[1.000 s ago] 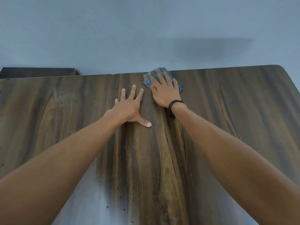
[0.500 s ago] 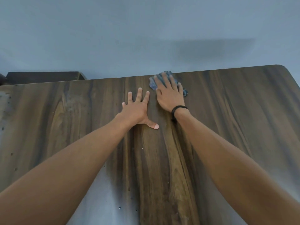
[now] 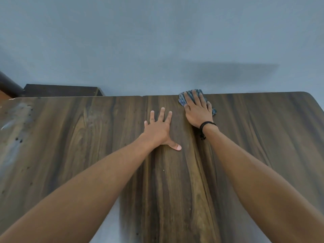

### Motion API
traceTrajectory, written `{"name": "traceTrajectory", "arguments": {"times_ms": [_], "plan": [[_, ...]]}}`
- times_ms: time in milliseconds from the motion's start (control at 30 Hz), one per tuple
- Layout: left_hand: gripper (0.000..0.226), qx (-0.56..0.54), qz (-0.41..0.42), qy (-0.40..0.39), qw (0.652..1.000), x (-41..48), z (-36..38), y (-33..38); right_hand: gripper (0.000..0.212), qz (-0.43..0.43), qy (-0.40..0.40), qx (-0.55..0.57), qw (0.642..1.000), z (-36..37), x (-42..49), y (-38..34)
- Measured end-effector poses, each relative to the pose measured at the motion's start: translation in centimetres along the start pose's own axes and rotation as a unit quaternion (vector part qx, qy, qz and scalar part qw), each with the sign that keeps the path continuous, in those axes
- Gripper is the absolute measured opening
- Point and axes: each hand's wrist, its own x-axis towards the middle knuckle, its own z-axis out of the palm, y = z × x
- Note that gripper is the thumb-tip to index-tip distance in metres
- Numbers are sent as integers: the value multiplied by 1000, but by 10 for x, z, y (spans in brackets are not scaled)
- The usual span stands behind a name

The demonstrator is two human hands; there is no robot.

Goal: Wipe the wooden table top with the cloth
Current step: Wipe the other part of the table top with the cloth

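The cloth (image 3: 183,99) lies flat under the right hand's (image 3: 197,114) fingers (image 3: 194,96).

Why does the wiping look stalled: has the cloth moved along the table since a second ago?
No. The cloth under the right hand stays at the far edge of the table top, equally far right of its seam notch.

Dim, even light; soft shadow on wall (image 3: 122,41); pale glare on table top (image 3: 70,137)
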Motion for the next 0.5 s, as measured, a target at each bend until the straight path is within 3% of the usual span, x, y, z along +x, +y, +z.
{"name": "traceTrajectory", "arguments": {"times_ms": [133,233,367,500], "plan": [[145,-6,0,4,1000,1,0,0,54,-56,-7,-31,998,-1,-3,24],[146,-8,-13,-4,1000,0,-1,2,54,28,3,5,1000,-3,9,11],[147,-6,-22,-9,1000,0,-3,6,53,-83,-14,-22,996,5,0,0],[147,-18,-26,-9,999,-1,-4,6,53,-6,-1,6,1000,0,7,-2]]}}
